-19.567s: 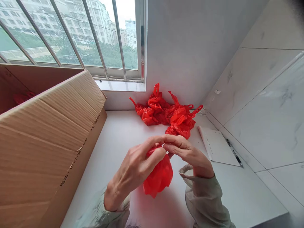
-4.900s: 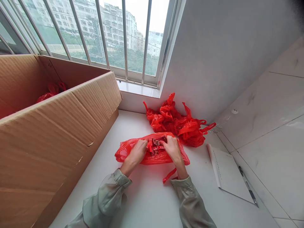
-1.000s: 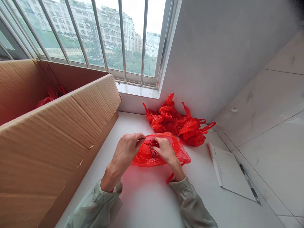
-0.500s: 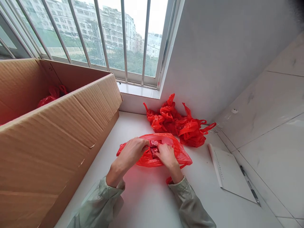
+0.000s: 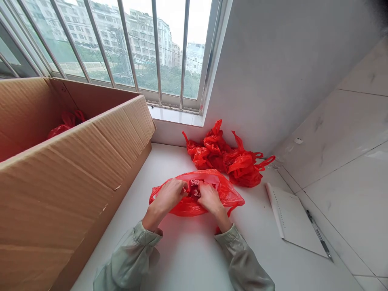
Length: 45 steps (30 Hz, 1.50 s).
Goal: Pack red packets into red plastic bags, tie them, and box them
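Note:
A red plastic bag (image 5: 194, 210) lies with its mouth open on the white table. Inside it shows dark red packaging (image 5: 195, 189) with a pale pattern; what it contains cannot be made out. My left hand (image 5: 173, 194) reaches over the bag's left side, its fingers curled and pinching at the packaging's left edge. From the right, my right hand (image 5: 209, 197) dips into the mouth with bent fingers closed against the same packaging. The fingertips of both hands are partly hidden.
Several knotted red bags (image 5: 224, 155) are heaped against the wall behind. A large cardboard box (image 5: 100, 149) stands on the left with a red bag (image 5: 65, 123) inside. To the right lie a notebook (image 5: 297, 220) and a pen (image 5: 319, 236). A barred window (image 5: 169, 52) is beyond.
My left hand has shifted slightly down, and my right hand a little to the left. The patterned packaging between them has changed its angle, and the gap across it no longer shows.

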Each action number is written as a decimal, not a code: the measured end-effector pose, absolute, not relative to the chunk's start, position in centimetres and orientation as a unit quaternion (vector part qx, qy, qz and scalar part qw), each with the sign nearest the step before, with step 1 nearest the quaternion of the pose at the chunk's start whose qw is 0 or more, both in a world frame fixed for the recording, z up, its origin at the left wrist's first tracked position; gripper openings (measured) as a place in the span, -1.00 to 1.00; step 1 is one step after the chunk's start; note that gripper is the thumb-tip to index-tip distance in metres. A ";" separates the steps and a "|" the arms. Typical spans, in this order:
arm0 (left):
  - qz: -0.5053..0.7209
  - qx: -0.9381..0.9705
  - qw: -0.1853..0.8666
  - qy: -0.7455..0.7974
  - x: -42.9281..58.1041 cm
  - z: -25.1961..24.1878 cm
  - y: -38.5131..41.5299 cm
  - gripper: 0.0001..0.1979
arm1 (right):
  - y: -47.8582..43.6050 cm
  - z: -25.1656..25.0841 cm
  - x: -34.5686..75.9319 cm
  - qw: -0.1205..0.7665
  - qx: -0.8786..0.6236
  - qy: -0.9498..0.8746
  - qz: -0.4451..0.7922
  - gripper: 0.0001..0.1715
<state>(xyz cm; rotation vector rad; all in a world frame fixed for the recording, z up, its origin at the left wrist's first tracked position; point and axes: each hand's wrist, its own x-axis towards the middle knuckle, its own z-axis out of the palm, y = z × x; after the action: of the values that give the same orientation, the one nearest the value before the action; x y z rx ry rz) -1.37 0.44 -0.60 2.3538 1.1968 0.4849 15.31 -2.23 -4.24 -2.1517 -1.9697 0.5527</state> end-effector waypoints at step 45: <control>0.282 0.787 0.383 0.394 -1.4 3.6 -0.8 -0.80 | -2.7 -0.7 20.5 0.490 -0.535 -0.549 0.415 -0.69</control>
<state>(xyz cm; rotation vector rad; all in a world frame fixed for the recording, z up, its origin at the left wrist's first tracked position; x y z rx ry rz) -1.37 -0.77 3.62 2.0060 1.0048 0.7191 20.49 -2.72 -0.70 -1.2990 -1.3344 1.0070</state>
